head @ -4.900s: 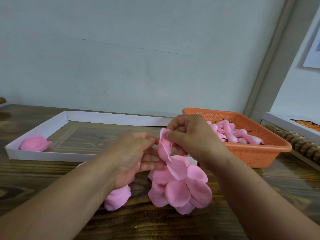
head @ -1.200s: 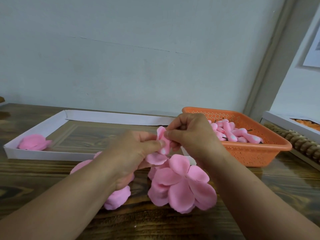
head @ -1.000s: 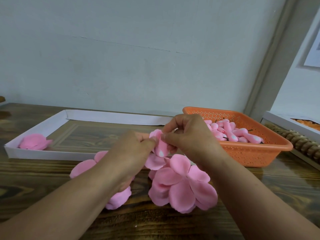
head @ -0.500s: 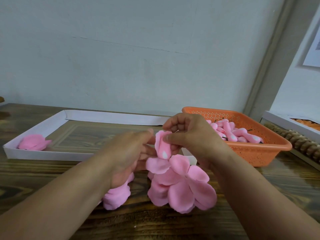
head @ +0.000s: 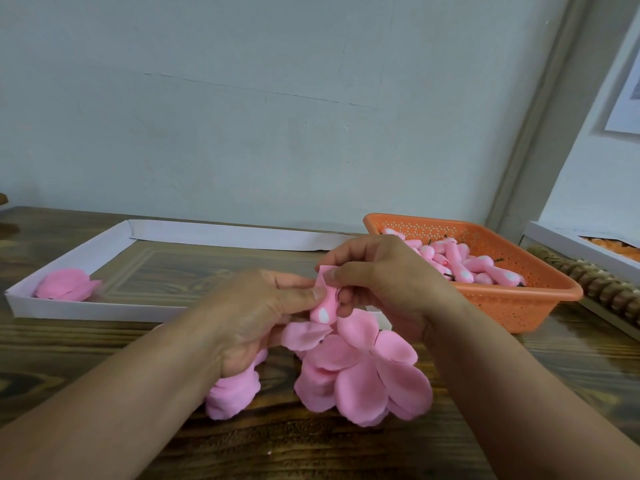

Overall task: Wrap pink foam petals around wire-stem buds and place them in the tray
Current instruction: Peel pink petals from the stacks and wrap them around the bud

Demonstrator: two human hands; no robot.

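Note:
Both hands meet over the wooden table around one pink bud [head: 325, 304] with a white-tipped end. My left hand [head: 258, 311] pinches a pink foam petal against the bud with its thumb. My right hand [head: 381, 282] pinches the petal's upper edge from the other side. The bud's wire stem is hidden. A flat pink petal cluster [head: 363, 379] lies just below the hands, and a bunched pink petal piece [head: 232, 396] sits under my left wrist. The white tray [head: 86, 308] lies at the left with one wrapped pink flower [head: 65, 285] in its near-left corner.
An orange perforated basket [head: 519, 306] holding several pink buds stands at the right, close behind my right hand. A white box edge [head: 571, 245] and a row of brown wooden beads [head: 599, 285] lie at the far right. A pale wall rises behind the table.
The petal has been folded tighter round the bud, and the bud now tilts with its white tip pointing down. My left thumb has closed onto it; both hands stay in place.

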